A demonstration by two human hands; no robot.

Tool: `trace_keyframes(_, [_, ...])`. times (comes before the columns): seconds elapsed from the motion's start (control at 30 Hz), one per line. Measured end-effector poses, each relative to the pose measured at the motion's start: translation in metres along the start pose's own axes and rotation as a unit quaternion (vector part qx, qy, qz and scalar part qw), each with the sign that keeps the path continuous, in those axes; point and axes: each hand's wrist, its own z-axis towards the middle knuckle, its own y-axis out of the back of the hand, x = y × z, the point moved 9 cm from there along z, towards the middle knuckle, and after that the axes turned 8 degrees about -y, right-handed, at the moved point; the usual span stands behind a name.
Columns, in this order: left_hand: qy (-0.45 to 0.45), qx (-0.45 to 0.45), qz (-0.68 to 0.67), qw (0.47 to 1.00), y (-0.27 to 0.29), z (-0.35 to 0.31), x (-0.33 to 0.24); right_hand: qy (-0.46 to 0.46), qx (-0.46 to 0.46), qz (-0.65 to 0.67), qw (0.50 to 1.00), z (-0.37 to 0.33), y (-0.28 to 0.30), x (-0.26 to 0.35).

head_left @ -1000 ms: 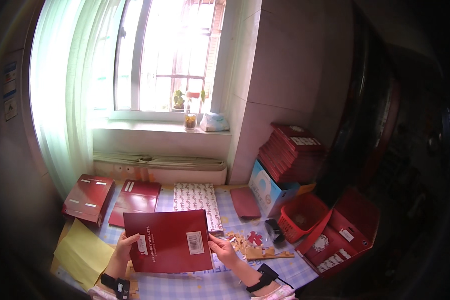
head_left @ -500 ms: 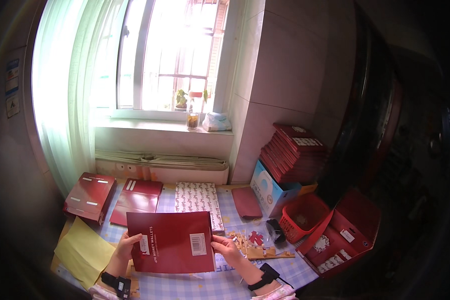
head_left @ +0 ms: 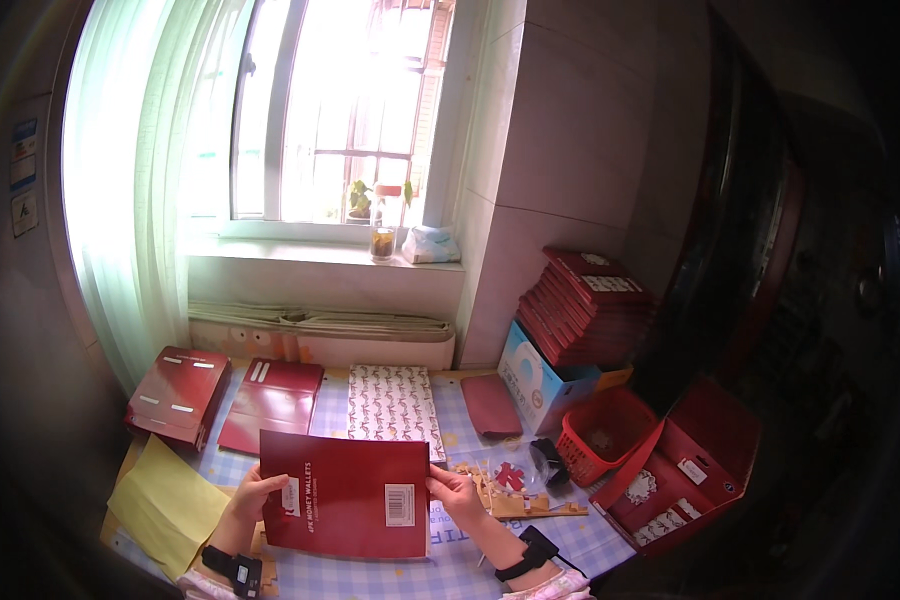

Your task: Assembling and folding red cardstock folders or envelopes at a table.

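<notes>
One folder (head_left: 348, 490) between both hands' fingers (head_left: 274, 484)

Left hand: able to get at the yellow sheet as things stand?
Probably, once freed: the left hand grips the red folder at its left edge and would have to let go. The yellow sheet lies to its left, with nothing seen on top.

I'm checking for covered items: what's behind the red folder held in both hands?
Past the top edge of the red folder, a white patterned item shows, its near side partly covered. Checked tablecloth shows around the red folder. Whatever lies directly behind it is hidden.
</notes>
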Motion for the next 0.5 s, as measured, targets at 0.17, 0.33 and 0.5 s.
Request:
trace_keyframes(0.17, [-0.013,-0.009,0.006,1.0,0.001,0.0,0.0,0.047,-0.054,-0.114,0.991,0.003,0.011,-0.003])
trace_keyframes(0.33, [-0.046,-0.062,0.022,0.997,0.011,0.005,-0.004,-0.025,-0.007,-0.111,0.993,0.006,0.005,-0.011])
trace_keyframes(0.5, [-0.062,-0.094,0.033,0.993,0.016,0.004,-0.008,-0.108,0.079,-0.072,0.988,0.002,0.0,-0.023])
